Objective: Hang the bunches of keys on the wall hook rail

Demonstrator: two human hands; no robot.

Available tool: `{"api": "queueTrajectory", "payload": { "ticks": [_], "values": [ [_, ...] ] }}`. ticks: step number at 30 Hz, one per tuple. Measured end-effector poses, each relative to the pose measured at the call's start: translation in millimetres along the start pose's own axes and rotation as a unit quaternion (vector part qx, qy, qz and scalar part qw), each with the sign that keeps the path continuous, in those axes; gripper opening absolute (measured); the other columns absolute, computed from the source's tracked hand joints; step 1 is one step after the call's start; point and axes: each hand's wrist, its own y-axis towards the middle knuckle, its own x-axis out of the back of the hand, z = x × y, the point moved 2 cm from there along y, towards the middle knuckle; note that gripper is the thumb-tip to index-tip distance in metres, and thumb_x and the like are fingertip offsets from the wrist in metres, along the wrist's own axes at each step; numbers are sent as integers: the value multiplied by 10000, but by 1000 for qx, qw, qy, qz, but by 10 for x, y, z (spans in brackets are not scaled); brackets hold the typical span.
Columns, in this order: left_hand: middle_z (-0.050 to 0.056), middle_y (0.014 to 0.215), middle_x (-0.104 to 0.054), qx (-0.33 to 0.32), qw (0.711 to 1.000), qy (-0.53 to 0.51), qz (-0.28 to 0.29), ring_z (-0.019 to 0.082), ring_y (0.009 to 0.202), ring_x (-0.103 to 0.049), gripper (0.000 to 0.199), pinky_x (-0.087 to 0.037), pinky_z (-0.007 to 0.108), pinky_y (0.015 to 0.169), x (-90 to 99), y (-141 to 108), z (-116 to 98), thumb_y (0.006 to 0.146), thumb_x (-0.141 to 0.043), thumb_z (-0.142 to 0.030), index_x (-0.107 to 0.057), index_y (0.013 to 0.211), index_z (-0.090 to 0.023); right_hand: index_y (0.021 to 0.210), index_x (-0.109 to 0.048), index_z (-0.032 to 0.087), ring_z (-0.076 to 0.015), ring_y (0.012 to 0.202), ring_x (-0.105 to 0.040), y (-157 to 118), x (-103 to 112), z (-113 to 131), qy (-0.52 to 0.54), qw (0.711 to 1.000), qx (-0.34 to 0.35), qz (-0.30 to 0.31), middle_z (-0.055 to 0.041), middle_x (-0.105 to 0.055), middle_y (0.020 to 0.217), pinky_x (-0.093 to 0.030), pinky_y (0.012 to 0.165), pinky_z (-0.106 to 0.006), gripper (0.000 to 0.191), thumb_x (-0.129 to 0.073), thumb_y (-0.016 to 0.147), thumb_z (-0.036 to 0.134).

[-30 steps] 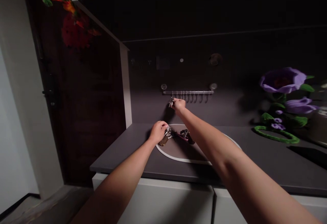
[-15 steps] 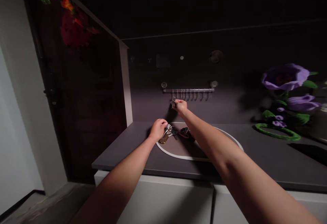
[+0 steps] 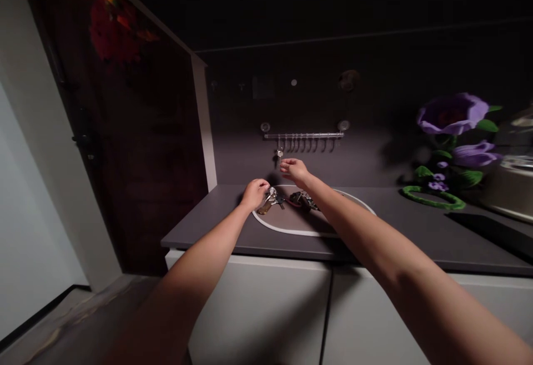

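A key ring with a key (image 3: 280, 155) hangs from a hook near the left end of the clear rail (image 3: 303, 135) on the dark wall. My right hand (image 3: 293, 170) is just below and right of it, fingers apart and nothing seen between them. Over the left edge of the oval mat (image 3: 287, 229), my left hand (image 3: 255, 192) has its fingers closed at the ring of a key bunch (image 3: 275, 199) with a brown tag (image 3: 264, 208). More keys (image 3: 303, 199) lie on the mat, partly behind my right forearm.
Purple artificial flowers (image 3: 453, 114) with a green ring base (image 3: 433, 198) stand on the counter (image 3: 220, 231) at the right, beside a pale appliance (image 3: 514, 187). Above the counter is a dark overhanging cabinet. A dark door (image 3: 154, 160) is at the left.
The key ring that was in my right hand now hangs on the rail, and that hand has opened just below it. My left hand stays by the key bunch. The view has shifted slightly.
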Motion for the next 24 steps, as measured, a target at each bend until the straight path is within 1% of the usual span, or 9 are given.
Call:
{"api": "queueTrajectory", "payload": {
  "ticks": [3,6,8,10,13,16,18,21,24],
  "values": [
    [43,798,-635,-9,1000,14,12,149,783,-551,149,-411,260,751,12,-4,-7,758,-485,-135,-630,735,-156,733,-554,152,-92,620,-545,-163,29,-83,-46,998,17,50,-18,-601,685,-415,584,-214,74,-601,678,168],
    [46,813,-634,-21,999,31,25,155,810,-548,147,-407,263,768,16,-13,-13,760,-492,-141,-637,755,-159,722,-591,145,-92,623,-527,-304,79,-165,-142,981,87,102,-12,-610,666,-399,618,-216,70,-599,678,199],
    [49,823,-634,-29,998,44,30,160,815,-544,149,-405,265,765,18,-25,-22,768,-494,-157,-643,773,-160,731,-623,150,-96,623,-514,-378,131,-218,-241,952,139,127,-10,-625,680,-385,635,-220,81,-599,679,207],
    [53,824,-633,-39,997,57,43,164,814,-542,152,-404,267,757,16,-40,-39,773,-497,-173,-649,783,-161,744,-650,164,-110,640,-521,-429,193,-270,-338,913,179,142,-15,-643,703,-373,649,-226,91,-599,683,207],
    [49,821,-632,-60,993,74,75,163,809,-544,151,-403,266,755,8,-62,-76,772,-507,-185,-657,787,-171,745,-677,188,-131,676,-547,-466,272,-333,-432,858,219,171,-22,-665,737,-361,661,-226,104,-593,684,179],
    [43,832,-632,-75,989,83,99,158,808,-547,140,-405,264,762,4,-77,-111,761,-526,-192,-661,795,-178,744,-695,198,-143,698,-559,-461,311,-364,-478,819,246,200,-23,-676,750,-358,671,-224,135,-596,667,148],
    [40,836,-632,-81,987,89,110,158,810,-549,134,-405,265,768,1,-78,-123,753,-538,-197,-662,798,-178,753,-702,198,-146,697,-556,-441,320,-372,-500,801,257,205,-24,-678,749,-356,667,-224,154,-600,655,137],
    [39,840,-636,-90,984,96,122,156,811,-551,130,-405,266,772,-10,-72,-117,747,-546,-192,-665,797,-179,775,-708,196,-150,699,-552,-403,322,-386,-522,786,263,202,-29,-681,762,-355,661,-227,169,-599,657,143],
    [40,845,-642,-99,981,101,131,156,810,-553,129,-403,265,774,-27,-62,-92,746,-550,-188,-668,796,-179,797,-712,183,-160,719,-558,-374,315,-410,-527,782,266,200,-47,-685,793,-359,683,-236,173,-593,674,157]
  ]
}}
